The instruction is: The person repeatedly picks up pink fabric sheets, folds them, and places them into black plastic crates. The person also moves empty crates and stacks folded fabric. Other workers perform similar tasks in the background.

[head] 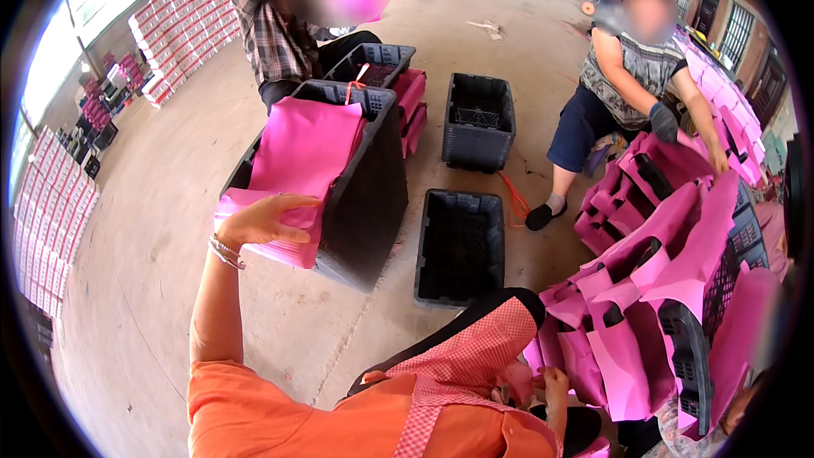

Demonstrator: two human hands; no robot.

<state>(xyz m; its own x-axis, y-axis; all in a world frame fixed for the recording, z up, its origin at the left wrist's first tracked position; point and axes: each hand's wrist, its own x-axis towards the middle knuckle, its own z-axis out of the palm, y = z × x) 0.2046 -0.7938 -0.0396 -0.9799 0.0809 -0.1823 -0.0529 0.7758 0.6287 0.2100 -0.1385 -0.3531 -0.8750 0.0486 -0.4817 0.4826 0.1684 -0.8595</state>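
My left hand (pixel 270 221) lies over the overhanging end of a stack of pink sheets (pixel 305 146), thumb and fingers spread apart. These sheets rest on a tall black plastic crate or crate stack (pixel 365 216), hanging over its near end. Close to my lap, my right hand (pixel 554 388) is beside the pink sheets of a large bundle (pixel 610 362) at lower right; its fingertips are partly hidden, and whether they pinch a sheet is unclear. Black plastic pieces, partly crate-like, show between the bundle's folds. One black crate end (pixel 685 356) stands at its near side.
Before my knees sit a black crate (pixel 461 248) and a crate stack (pixel 478 121). A person with a gloved hand (pixel 664 122) handles pink sheets at right. Another person in a plaid shirt (pixel 280 44) sits beyond the left crates. Orange cord (pixel 514 194) lies on the floor.
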